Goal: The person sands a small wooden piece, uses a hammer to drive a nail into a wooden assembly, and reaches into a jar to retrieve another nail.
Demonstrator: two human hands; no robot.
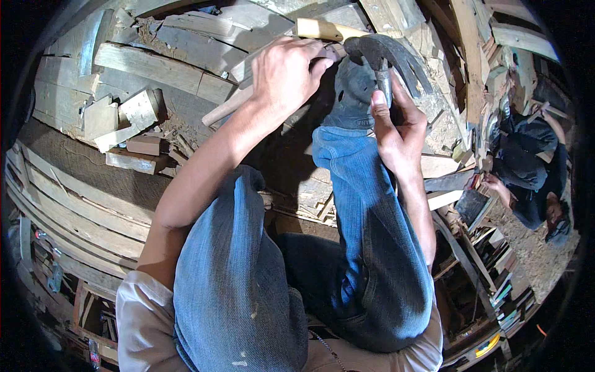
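My right hand [401, 127] is closed around the handle of a claw hammer [375, 52], its thumb along the shaft. The dark metal head is raised above my black rubber shoe [352, 93], claw pointing right. My left hand [286, 73] is closed on a rounded wooden stick [224, 108]. One end of the stick sticks out at lower left, and the other shows past my fingertips near the hammer head. Just beyond that hand lies a pale yellow piece of wood [319, 28]. My fingers hide the middle of the stick.
Boards and wood scraps [139, 115] cover the ground at left, beside a slatted wooden platform [80, 214]. Another person [527, 161] in dark clothes and a cap works at right. Stacked offcuts [502, 273] stand at lower right. A long plank [468, 62] rises at upper right.
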